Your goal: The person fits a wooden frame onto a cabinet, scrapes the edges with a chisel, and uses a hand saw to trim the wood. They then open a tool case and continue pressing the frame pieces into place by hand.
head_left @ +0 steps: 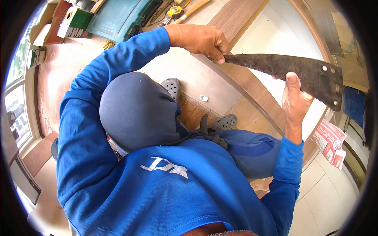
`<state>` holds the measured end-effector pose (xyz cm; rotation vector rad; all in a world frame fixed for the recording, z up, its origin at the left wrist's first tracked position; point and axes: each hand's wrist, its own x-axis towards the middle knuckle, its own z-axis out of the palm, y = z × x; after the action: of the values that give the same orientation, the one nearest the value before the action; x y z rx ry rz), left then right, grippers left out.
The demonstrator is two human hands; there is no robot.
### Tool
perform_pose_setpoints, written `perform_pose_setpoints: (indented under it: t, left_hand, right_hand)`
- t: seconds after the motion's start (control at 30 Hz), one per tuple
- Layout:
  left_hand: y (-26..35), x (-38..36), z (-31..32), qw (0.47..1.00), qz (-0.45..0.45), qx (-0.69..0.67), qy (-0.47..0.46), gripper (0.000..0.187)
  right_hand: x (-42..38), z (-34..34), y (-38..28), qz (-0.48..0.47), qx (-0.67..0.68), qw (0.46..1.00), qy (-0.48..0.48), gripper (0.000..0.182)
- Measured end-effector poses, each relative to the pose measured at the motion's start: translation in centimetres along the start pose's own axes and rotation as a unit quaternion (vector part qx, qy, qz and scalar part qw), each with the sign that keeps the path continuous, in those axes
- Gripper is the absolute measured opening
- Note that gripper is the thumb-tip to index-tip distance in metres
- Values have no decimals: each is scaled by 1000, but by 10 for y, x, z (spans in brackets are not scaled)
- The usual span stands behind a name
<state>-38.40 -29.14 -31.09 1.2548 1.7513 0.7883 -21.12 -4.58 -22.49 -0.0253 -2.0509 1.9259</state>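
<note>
A dark, worn saw blade (311, 70) spans the upper right, its toothed edge facing down toward my body. No handle shows on its wide end, which has several holes. My left hand (202, 39) pinches the narrow tip between thumb and fingers. Nearer the wide end, my right hand (295, 100) holds the blade from below, thumb against the toothed edge and the other fingers mostly hidden behind the metal. Beneath the blade is a wood-grain panel frame (256, 92) with a white inner surface.
At the upper left are a teal case (114, 19) and a green-white box (75, 23). A yellow tape measure (175, 11) lies at the top. A can (36, 57) stands far left. Red-white printed packaging (328, 137) is at the right. My bent knees and feet are below.
</note>
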Motion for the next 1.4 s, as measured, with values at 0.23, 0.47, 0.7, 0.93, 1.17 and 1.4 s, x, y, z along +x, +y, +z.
perform_pose_setpoints:
  t: [0.23,0.47,0.7,0.93,1.17,1.4]
  left_hand:
    - [-7,-4,3,996,83,20,7,21]
    - [5,3,-11,997,43,2,-64,21]
    - [11,5,-15,995,13,-27,-95,32]
    - [35,6,-20,992,116,-35,-31,41]
    - [-4,-4,-14,997,50,-49,-34,47]
    - [0,-9,-6,997,68,-47,2,40]
  right_hand:
    - [-24,4,-18,-85,-223,969,-67,20]
    - [-13,16,-21,-42,-206,976,-55,18]
    - [2,28,-46,-34,-253,962,-93,16]
    - [16,-23,-42,-107,-327,938,-38,14]
    - [17,24,-18,-54,-136,989,-31,20]
    - [17,26,-19,-91,-177,979,-33,18]
